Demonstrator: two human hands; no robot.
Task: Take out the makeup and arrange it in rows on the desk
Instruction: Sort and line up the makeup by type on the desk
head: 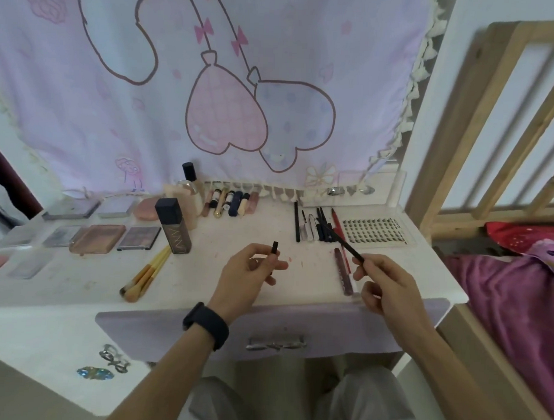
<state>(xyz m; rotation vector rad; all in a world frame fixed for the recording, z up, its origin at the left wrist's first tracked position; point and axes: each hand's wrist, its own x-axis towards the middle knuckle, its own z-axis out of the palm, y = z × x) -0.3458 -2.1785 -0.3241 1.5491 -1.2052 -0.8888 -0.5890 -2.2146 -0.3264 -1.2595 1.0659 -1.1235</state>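
Left hand pinches a small black cap in a narrow grip; right hand holds a thin black liner pencil. Line tip and cap up squarely before pressing.

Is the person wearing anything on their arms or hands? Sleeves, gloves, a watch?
No gloves and no sleeves in view: both forearms are bare. The left hand has a wide black band round its wrist, smooth and plain, like a fitness tracker. The right hand and its wrist carry nothing. I can make out no rings.
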